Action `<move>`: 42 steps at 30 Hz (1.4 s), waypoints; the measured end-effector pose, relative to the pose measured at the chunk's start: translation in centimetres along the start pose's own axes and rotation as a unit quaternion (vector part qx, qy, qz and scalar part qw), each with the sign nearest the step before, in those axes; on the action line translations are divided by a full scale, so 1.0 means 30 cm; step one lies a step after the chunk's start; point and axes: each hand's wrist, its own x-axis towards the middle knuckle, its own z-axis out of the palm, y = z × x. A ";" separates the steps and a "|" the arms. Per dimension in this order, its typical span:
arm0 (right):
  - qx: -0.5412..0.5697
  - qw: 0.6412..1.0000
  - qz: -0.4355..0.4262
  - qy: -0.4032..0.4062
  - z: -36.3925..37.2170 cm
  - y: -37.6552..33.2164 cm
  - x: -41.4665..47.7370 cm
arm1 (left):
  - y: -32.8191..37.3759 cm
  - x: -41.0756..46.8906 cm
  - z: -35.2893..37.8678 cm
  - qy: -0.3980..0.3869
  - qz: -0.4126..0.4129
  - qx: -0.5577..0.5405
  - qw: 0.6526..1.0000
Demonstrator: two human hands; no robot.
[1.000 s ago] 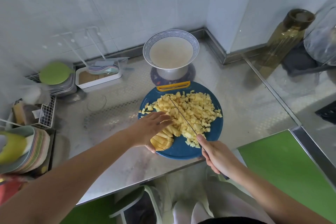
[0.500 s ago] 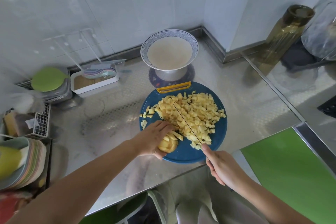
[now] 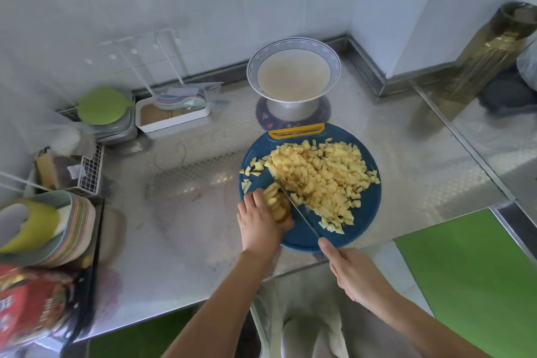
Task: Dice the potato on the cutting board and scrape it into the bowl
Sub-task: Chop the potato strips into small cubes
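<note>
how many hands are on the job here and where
2. The left hand holds the uncut potato piece on the near-left part of the cutting board. The right hand grips the knife just off the board's near edge.

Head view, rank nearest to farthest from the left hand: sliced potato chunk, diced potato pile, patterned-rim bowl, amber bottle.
From the left hand:
1. Yellow sliced potato chunk: under its fingers, touching.
2. Pile of yellow diced potato: to its right, on the round blue cutting board.
3. White bowl with blue patterned rim: behind the board.
4. Tall amber bottle: far right corner.
</note>
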 end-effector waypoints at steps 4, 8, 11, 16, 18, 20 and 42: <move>-0.032 0.999 -0.009 -0.003 -0.036 -0.044 0.048 | 0.002 -0.012 0.014 0.013 -0.023 0.020 0.999; -0.059 0.997 0.002 -0.042 -0.055 -0.091 0.087 | 0.000 -0.012 0.026 0.023 -0.029 0.005 0.999; -0.060 0.995 0.026 -0.078 -0.071 -0.128 0.100 | 0.000 -0.012 0.035 0.030 -0.035 -0.040 0.998; -0.059 0.987 0.036 -0.144 -0.112 -0.153 0.101 | -0.018 -0.014 0.050 0.068 0.008 -0.095 0.993; -0.060 0.990 0.012 -0.129 -0.115 -0.153 0.092 | -0.016 -0.014 0.063 0.089 0.010 -0.087 0.992; -0.052 0.993 -0.020 -0.100 -0.108 -0.154 0.074 | -0.010 -0.017 0.069 0.093 0.003 -0.085 0.992; -0.187 0.976 -0.005 -0.114 -0.107 -0.177 0.075 | -0.030 -0.002 0.063 0.066 0.070 -0.017 0.995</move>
